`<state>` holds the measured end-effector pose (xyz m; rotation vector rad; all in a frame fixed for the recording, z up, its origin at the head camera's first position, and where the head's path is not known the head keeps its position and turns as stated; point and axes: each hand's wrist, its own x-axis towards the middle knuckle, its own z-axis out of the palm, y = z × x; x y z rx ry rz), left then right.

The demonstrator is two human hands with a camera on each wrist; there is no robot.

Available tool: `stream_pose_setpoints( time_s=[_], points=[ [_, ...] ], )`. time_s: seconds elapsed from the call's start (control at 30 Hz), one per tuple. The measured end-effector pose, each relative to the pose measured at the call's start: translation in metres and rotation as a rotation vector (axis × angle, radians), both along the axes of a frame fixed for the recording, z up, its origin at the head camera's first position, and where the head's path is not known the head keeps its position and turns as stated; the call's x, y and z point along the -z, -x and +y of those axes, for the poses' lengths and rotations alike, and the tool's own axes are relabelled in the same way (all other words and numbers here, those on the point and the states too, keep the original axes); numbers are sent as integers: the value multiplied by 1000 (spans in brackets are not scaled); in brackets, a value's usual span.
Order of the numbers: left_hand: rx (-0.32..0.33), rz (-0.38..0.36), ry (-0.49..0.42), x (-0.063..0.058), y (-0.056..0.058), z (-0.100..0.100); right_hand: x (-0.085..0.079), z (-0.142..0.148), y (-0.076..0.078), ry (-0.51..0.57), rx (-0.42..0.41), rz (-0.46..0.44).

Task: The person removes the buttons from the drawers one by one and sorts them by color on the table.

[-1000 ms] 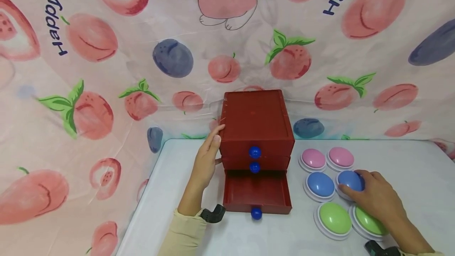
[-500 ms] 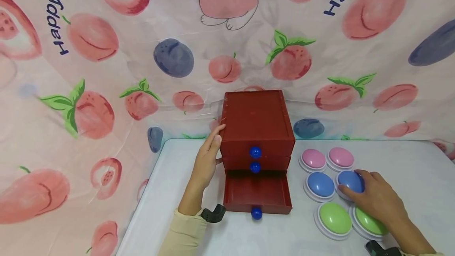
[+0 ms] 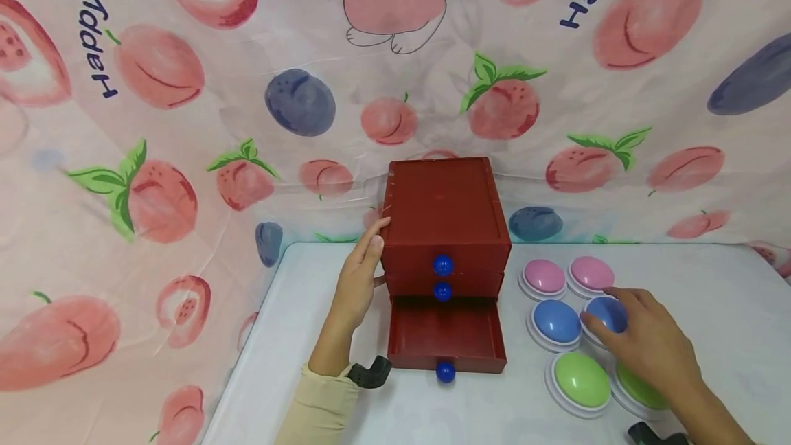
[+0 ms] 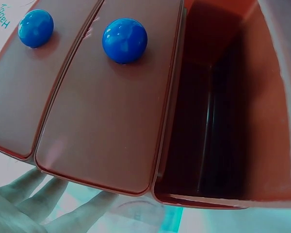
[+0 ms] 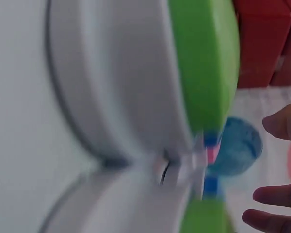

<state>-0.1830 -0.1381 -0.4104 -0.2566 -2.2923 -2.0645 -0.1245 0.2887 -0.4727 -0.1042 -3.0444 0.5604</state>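
A dark red drawer cabinet (image 3: 445,201) with blue knobs stands mid-table. Its bottom drawer (image 3: 448,332) is pulled out, and the two upper ones are closed. My left hand (image 3: 358,273) rests against the cabinet's left side with extended fingers; in the left wrist view, those fingers (image 4: 82,213) lie along the cabinet wall. Over the right blue dome button (image 3: 608,313) hovers my right hand (image 3: 651,338), thumb and fingers spread around the dome. The right wrist view shows separated fingertips (image 5: 276,121) with nothing between them. This hand partly covers the right green dome button (image 3: 639,386).
Left of the right hand sit another blue button (image 3: 557,321) and another green button (image 3: 582,379). Two pink buttons (image 3: 544,276) stand farther back. All are on the white table (image 3: 729,307). A fruit-printed cloth (image 3: 395,81) hangs right behind the cabinet.
My right hand has lifted off the right blue button and shifted slightly up and left, its fingers spreading wider. My left hand and the cabinet have stayed put.
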Motion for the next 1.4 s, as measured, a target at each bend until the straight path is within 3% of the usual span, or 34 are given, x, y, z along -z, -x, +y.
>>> stream_pose_setpoints(
  time_s=[0.2, 0.37, 0.6, 0.87, 1.03, 1.4],
  points=[
    [1, 3, -4, 0, -1, -1, -10, -30, -8, 63, -82, 77],
    [3, 4, -5, 0, -2, 0, -14, -50, -16, 121, -204, 136],
    [8, 12, -4, -1, 0, 1, -12, -78, -25, 226, -383, 297],
    [4, 10, -3, -2, -1, 0, -16, -109, -32, 302, -465, 40],
    [12, 10, -11, -2, -1, 0, -8, -118, -32, 297, -542, 101],
    [5, 11, -2, -1, -1, 0, 5, -129, -28, 277, -574, 106]
  ],
)
